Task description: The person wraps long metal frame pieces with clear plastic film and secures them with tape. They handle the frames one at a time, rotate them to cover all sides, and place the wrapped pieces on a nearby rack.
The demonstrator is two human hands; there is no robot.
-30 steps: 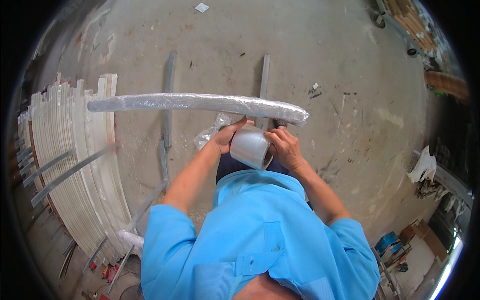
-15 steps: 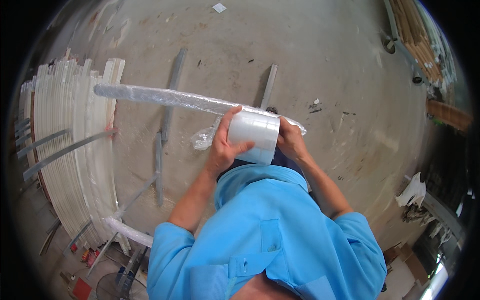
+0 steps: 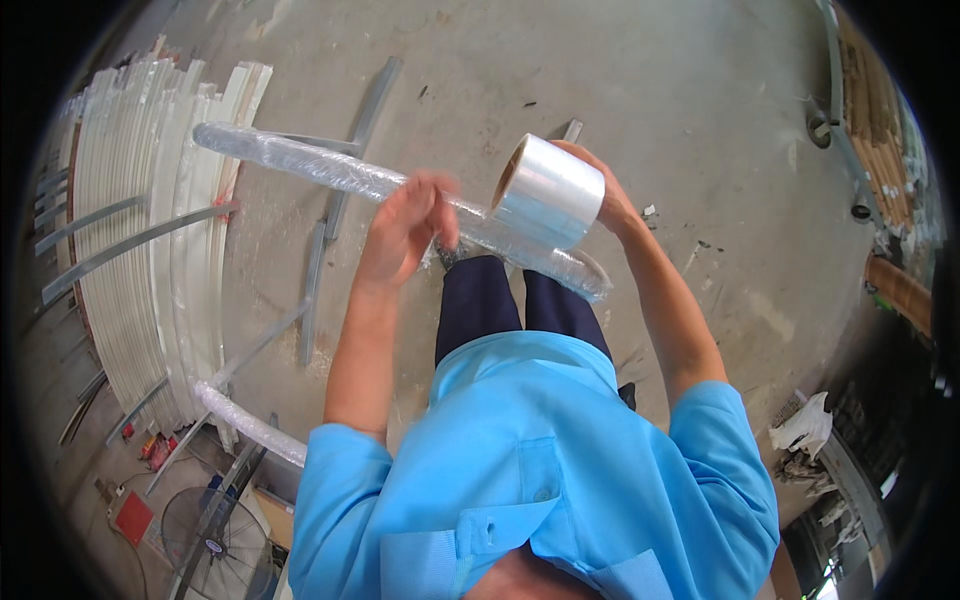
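Note:
My right hand (image 3: 607, 195) grips a roll of clear stretch film (image 3: 555, 195) by its right end, and the roll's brown cardboard core faces left. My left hand (image 3: 405, 230) is in the air left of the roll, apart from it. Its fingers are loosely bent and somewhat blurred, and nothing shows in them. Below the roll and behind my left hand, a long film-wrapped bundle (image 3: 330, 172) slants from upper left to just in front of my legs. Its near end (image 3: 590, 275) is loosely covered in shiny film.
Stacked white profiles (image 3: 150, 230) lie at left, with metal bars (image 3: 140, 250) across them. Several metal bars (image 3: 375, 100) rest on the concrete floor. Another wrapped length (image 3: 250, 425) and a fan (image 3: 212, 545) are at lower left. Brown lengths (image 3: 875, 120) are stacked at far right.
My left hand has let go of the film roll and moved left. My right hand has raised the roll up and to the right, tilting it so its core shows.

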